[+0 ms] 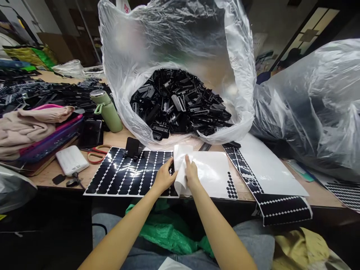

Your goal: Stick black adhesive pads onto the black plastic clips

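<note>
A sheet of black oval stickers point(123, 176) lies flat on the table before me. My left hand point(164, 176) is over its right end, thumb and fingers curled around a dark spot I cannot make out, close to the edge of a white paper strip. That thin white strip point(180, 165) stands raised and curled. My right hand point(191, 172) pinches it with the thumb on top. To the right of it, the white backing sheet point(210, 168) is mostly bare, with several small black dots point(232, 187) along its right edge.
Behind the sheets, a large clear plastic bag point(239, 75) gapes over a heap of black plastic parts point(182, 101). To the left are red scissors point(98, 153), a white power bank point(72, 160), a green flask point(108, 112) and a basket point(50, 140). More sticker sheets point(284, 210) overhang the right edge.
</note>
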Demonstrator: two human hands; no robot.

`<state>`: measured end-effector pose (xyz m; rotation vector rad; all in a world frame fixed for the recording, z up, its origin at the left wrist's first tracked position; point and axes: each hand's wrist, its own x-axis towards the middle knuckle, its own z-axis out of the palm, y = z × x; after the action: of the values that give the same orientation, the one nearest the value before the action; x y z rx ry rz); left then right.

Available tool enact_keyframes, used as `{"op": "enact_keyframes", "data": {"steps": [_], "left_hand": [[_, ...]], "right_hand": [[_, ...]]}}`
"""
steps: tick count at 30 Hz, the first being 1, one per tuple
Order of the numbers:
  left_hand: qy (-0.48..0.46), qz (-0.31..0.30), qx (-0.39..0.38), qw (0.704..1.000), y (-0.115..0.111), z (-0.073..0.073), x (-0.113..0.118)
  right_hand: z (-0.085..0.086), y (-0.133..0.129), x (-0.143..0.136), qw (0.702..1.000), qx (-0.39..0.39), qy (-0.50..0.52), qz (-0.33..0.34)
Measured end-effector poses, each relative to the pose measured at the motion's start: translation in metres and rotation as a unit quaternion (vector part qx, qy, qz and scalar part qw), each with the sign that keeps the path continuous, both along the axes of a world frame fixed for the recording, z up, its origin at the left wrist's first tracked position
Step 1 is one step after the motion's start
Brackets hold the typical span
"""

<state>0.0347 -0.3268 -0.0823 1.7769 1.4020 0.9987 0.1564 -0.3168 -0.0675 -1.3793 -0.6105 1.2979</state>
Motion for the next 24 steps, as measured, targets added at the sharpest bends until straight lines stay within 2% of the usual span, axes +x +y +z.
{"op": "enact_keyframes", "data": {"steps": [2, 4, 10, 17, 20, 22, 24], "left_hand": [[0.004, -0.002, 0.006, 1.000, -0.001, 0.003, 0.000], [-0.004, -0.021, 0.015, 1.000, -0.003, 0.004, -0.001], [-0.016, -0.070, 0.021, 0.997, -0.004, 0.002, -0.006], [-0.003, -0.055, 0.027, 0.998, -0.004, 0.003, -0.008], [-0.014, -0.042, 0.014, 0.999, -0.005, 0.004, -0.008], [-0.011, -0.031, 0.000, 0.999, -0.005, 0.004, -0.007], [0.003, -0.026, -0.007, 1.000, -0.006, 0.005, -0.006]], "right_hand": [[0.003, -0.004, 0.008, 0.997, 0.014, 0.015, 0.069], [0.004, -0.006, 0.012, 0.995, 0.024, 0.021, 0.098], [0.000, -0.004, 0.015, 0.997, 0.030, 0.060, 0.043], [0.001, -0.003, -0.003, 0.986, 0.009, 0.138, 0.088], [-0.002, -0.001, -0.012, 0.987, 0.002, 0.131, 0.094], [-0.003, 0.000, -0.012, 0.990, 0.012, 0.117, 0.075], [-0.002, -0.001, -0.007, 0.998, 0.028, 0.030, 0.037]]}}
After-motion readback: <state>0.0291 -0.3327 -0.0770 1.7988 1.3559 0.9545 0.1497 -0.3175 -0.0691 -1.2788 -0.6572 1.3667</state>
